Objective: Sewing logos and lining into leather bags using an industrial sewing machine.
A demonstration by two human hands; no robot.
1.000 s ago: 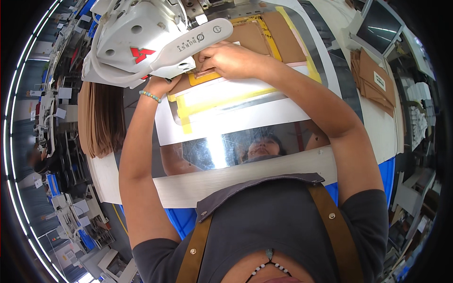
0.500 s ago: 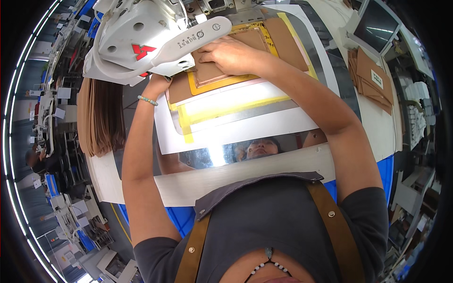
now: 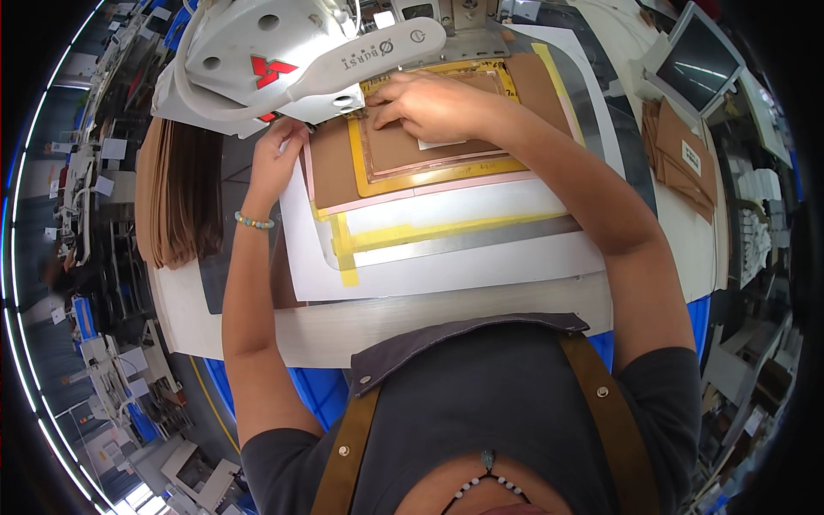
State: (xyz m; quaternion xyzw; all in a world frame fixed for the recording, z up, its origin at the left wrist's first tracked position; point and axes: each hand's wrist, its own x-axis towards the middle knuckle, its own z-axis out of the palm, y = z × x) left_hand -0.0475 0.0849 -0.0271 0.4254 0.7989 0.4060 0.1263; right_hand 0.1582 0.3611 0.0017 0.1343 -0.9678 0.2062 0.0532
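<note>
My right hand (image 3: 433,107) lies over a brown panel (image 3: 399,154) framed by a yellow template (image 3: 429,178), its fingers spread and pressed down. A small white piece (image 3: 440,144) peeks out beneath that palm. My left hand (image 3: 279,154) is by the left edge of a larger brown sheet (image 3: 330,172). Its fingers are curled together beside the machine head, and what they pinch, if anything, I cannot make out. Under the template lies a white sheet (image 3: 429,270) with yellow tape strips (image 3: 346,253).
A white sewing machine head (image 3: 266,51) overhangs the back left of the work. Brown sheets hang in a stack (image 3: 176,197) at the table's left. To the right lie more brown pieces (image 3: 682,159), with a screen (image 3: 697,60) behind them.
The template, brown sheet and white sheet have slid toward me, covering most of the shiny strip at the table's front. My left hand has moved slightly left; my right hand has shifted along with the template.
</note>
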